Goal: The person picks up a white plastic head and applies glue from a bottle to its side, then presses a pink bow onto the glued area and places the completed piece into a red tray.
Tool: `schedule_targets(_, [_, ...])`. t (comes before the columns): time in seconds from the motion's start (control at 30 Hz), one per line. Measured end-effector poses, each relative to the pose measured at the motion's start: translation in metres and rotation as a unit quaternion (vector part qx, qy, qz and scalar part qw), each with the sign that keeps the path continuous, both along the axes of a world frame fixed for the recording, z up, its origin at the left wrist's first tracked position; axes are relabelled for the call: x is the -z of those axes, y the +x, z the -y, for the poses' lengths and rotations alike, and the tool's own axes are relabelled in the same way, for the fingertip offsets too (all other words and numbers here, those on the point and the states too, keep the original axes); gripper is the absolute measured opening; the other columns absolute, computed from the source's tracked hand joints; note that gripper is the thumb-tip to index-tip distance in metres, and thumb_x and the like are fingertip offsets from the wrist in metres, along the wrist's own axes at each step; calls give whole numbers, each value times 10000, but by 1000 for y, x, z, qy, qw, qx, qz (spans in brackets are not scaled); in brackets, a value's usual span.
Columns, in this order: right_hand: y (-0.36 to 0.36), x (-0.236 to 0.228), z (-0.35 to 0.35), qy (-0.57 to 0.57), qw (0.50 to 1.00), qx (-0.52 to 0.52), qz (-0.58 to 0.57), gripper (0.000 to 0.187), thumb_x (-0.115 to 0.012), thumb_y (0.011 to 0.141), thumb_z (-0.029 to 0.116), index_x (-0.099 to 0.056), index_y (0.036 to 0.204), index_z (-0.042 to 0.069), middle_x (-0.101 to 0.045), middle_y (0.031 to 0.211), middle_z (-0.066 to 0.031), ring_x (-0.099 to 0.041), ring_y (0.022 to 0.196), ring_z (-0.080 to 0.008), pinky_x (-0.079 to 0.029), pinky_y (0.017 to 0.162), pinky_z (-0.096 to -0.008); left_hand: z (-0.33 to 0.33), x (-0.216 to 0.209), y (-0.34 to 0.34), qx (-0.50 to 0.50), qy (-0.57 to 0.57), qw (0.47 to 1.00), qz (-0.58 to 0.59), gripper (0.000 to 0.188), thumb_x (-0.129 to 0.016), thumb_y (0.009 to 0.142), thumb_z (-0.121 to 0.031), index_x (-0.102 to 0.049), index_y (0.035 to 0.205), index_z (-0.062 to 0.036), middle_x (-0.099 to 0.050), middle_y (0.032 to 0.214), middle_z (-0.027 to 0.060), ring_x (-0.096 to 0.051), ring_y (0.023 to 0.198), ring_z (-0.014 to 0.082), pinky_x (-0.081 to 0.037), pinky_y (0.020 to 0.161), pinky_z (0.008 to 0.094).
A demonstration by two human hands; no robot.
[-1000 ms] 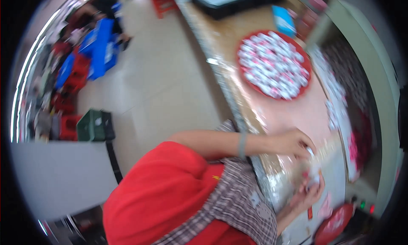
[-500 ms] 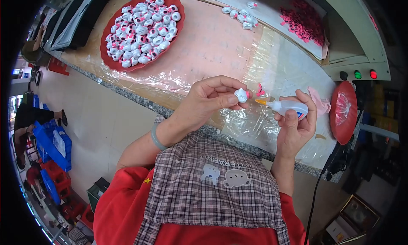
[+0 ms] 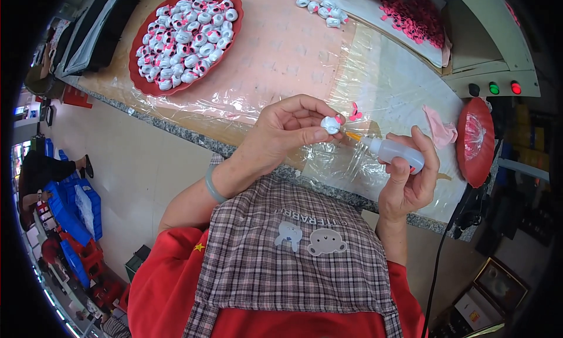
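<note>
My left hand [image 3: 281,136] pinches a small white round piece [image 3: 331,125] with a pink spot between thumb and fingers, above the plastic-covered table [image 3: 281,51]. My right hand [image 3: 410,179] grips a small translucent squeeze bottle [image 3: 392,151] with an orange nozzle. The nozzle tip points at the white piece and almost touches it. A tiny pink bow-shaped part [image 3: 355,111] lies on the plastic just beyond the piece.
A red round tray [image 3: 223,42] piled with white-and-pink pieces sits at the far left. More white pieces [image 3: 321,5] and a heap of pink parts [image 3: 413,15] lie on a raised shelf. A pink cloth [image 3: 440,130], a red dish [image 3: 476,140] and a control box with buttons [image 3: 495,87] are at right.
The view has steadied over the table after swinging away from the floor. My hands hold the same piece and bottle, with the nozzle now closer to the white piece.
</note>
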State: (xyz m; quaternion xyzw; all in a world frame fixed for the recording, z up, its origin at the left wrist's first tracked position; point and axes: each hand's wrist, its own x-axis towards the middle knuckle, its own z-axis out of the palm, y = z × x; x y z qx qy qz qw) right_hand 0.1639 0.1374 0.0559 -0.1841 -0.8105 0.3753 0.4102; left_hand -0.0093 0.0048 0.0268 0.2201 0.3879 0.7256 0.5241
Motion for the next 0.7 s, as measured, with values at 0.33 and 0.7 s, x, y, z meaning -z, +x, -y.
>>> schedule_targets(0.33, [-1, -1, 0, 51, 999, -15, 8, 416, -579, 939, 221, -483, 1244, -45, -650, 942, -179, -605, 719, -142, -491, 603, -217, 2, 0, -2, 6, -5, 1000, 2, 265, -630, 867, -23, -555, 1119, 10, -606, 1152, 129, -619, 1047, 217, -519, 927, 331])
schedule_targets(0.7, [-2, -2, 0, 62, 997, -29, 22, 419, -591, 933, 230, -501, 1226, -55, -657, 913, -183, -617, 712, -159, -510, 627, -245, 1, 3, 0, -16, -14, 1000, -1, 267, -636, 857, -6, -567, 1114, 14, -626, 1105, 118, -623, 1020, 185, -514, 914, 313])
